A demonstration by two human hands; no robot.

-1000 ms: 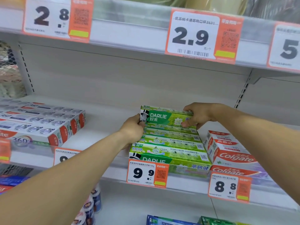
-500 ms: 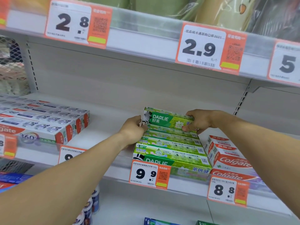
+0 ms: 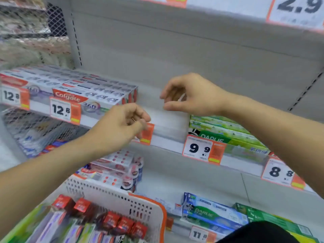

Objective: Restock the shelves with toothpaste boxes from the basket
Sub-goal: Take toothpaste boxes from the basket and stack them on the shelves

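Many long cardboard toothpaste boxes [image 3: 91,228] lie in the white perforated plastic basket [image 3: 145,204] at seven o'clock; judged light, stiff, crushable, best gripped across the narrow sides. Left hand [image 3: 121,127] and right hand [image 3: 191,95] hover loosely curled, empty. Readable: Colgate 360, 12.8; green Darlie boxes [image 3: 226,132] at three o'clock, 9.9; 8.8.

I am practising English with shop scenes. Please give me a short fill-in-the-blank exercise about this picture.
1. Both hands, the left hand and the right hand, hold ____.
2. The price tag under the green Darlie boxes reads ____.
3. The white basket has a rim of ____ colour.
4. The Colgate boxes lie to the ____ of the Darlie boxes.

Missing words: nothing; 9.9; orange; left
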